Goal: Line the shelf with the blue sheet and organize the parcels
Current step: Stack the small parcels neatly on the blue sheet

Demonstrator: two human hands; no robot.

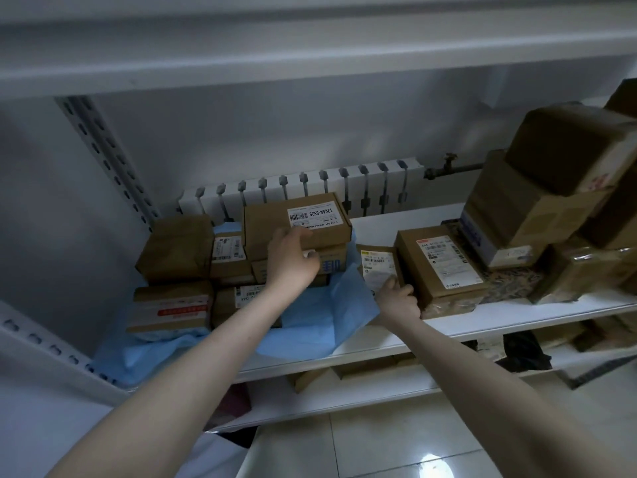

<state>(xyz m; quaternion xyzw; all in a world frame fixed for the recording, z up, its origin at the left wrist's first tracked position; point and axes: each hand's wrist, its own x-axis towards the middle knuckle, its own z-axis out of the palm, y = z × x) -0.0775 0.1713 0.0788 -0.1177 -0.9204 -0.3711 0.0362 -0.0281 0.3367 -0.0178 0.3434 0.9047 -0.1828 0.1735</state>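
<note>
Head view: left hand [293, 260] lies with fingers roughly straight against the front of the top box [296, 219] of the centre stack, steadying rather than clasping it. Right hand [400, 300] curls round the near end of a small parcel [377, 267] just right of centre, between the raised edge of the sheet [310, 319] and a flat box [441, 267]. The rumpled sheet covers only the left part of the shelf [448, 326]. A pile [551, 188] sits on bare shelf at right. Organizing seems under way; next, probably lift the small parcel onto the sheet without dragging it.
</note>
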